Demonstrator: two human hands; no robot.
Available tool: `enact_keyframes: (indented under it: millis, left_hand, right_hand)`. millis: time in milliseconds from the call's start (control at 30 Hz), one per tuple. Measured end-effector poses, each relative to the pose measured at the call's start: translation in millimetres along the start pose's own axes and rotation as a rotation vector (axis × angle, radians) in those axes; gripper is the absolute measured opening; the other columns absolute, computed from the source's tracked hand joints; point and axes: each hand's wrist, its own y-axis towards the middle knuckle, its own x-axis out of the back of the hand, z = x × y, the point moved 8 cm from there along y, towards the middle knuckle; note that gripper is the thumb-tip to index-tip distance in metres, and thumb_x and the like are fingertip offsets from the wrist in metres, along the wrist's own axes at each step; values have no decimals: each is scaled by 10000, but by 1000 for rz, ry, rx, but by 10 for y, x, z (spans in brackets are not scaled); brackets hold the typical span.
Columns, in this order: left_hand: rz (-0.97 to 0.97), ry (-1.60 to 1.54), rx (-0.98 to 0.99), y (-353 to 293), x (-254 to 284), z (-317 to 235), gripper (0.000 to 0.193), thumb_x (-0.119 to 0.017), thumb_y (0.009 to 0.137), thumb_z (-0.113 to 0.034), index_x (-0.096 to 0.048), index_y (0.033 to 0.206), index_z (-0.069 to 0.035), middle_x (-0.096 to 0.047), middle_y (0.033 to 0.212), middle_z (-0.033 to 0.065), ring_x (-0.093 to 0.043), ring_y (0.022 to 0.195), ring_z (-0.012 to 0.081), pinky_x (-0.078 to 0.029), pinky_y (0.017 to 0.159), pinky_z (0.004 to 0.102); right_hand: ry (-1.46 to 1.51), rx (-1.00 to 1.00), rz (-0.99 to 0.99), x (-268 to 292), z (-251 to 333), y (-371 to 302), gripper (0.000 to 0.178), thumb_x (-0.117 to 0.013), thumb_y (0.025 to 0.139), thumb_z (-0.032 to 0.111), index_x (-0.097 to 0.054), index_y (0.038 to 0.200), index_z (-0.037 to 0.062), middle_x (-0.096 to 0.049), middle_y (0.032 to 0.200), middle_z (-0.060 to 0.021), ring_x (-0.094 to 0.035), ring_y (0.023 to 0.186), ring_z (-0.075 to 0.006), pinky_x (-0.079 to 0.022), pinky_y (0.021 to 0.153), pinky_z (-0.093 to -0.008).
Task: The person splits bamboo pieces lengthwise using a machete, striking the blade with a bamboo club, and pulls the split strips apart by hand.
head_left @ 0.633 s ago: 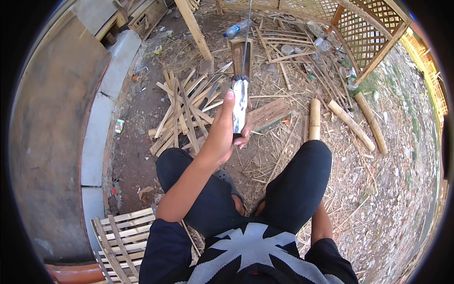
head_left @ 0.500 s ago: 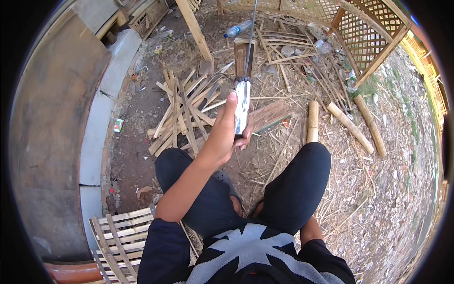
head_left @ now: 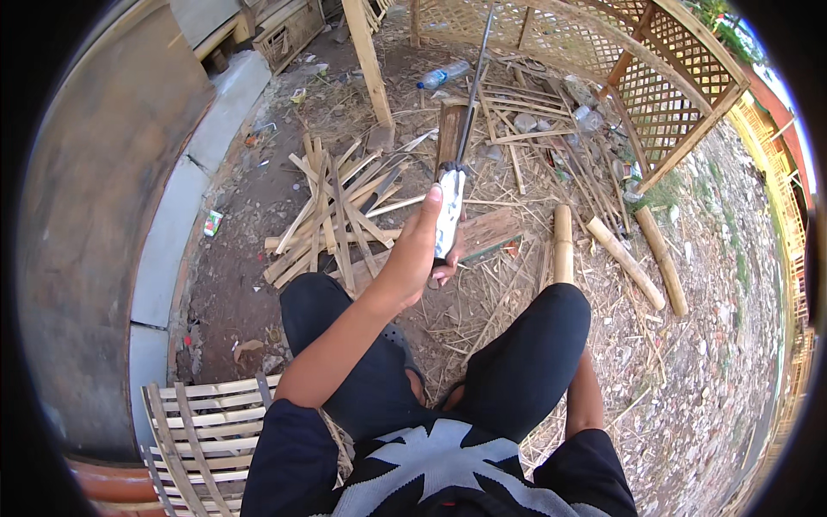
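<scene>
My left hand [head_left: 419, 241] is wrapped round the pale, shiny handle of a long-bladed knife [head_left: 446, 215], thumb along its near side. The dark, narrow blade points up and away from me, seen nearly edge-on. Just beyond the handle shows a short brown piece of wood [head_left: 449, 133]; I cannot tell whether the knife touches it. Below the knife a reddish-brown board [head_left: 491, 231] lies on the ground. A heap of split bamboo strips [head_left: 332, 207] spreads to its left. My right forearm passes behind my right knee, which hides my right hand.
Three bamboo poles, one of them a thick pole [head_left: 659, 258], lie at the right. A slatted bamboo rack [head_left: 207, 431] stands by my left side. Farther off are a plastic bottle [head_left: 444, 75], a wooden post [head_left: 369, 65] and a lattice panel [head_left: 676, 82]. Concrete blocks [head_left: 164, 241] line the left.
The whole view has shifted slightly, so the ground things sit lower in the picture. My left hand keeps its grip on the knife. More of my right forearm shows.
</scene>
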Motion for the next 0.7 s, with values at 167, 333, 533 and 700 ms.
enact_keyframes:
  millis: [167, 333, 533, 700]
  left_hand:
    - [21, -17, -15, -31, -53, 5, 631, -286, 1006, -663, -487, 1010, -64, -455, 560, 9, -305, 346, 77, -309, 345, 237]
    - [26, -3, -19, -67, -74, -24, 629, -287, 1008, -660, -488, 1007, -64, -454, 559, 9, -312, 347, 79, -311, 342, 234]
    - [-25, 15, -22, -150, 0, -99, 618, -280, 1017, -641, -487, 1007, -58, -448, 551, 14, -314, 344, 85, -307, 331, 239]
    - [-4, 16, -31, -123, -81, -72, 613, -274, 1021, -635, -491, 1007, -62, -450, 548, 14, -316, 343, 88, -307, 331, 238]
  right_hand:
    - [62, 122, -163, 940, 577, -247, 730, -772, 759, 430, -575, 1213, -107, -681, 998, -237, -684, 881, -303, -545, 741, -419]
    - [310, 544, -395, 2417, 2009, -1442, 767, -771, 741, 450, -555, 1227, -103, -662, 1041, -234, -664, 875, -276, -544, 749, -403]
    - [388, 866, -829, 3679, 3221, -2644, 785, -806, 720, 492, -573, 1269, -19, -662, 1104, -197, -661, 944, -242, -509, 831, -357]
    - [455, 1001, -811, 3540, 3613, -3131, 722, -811, 737, 405, -562, 1271, -11, -689, 1049, -179, -674, 931, -243, -530, 797, -381]
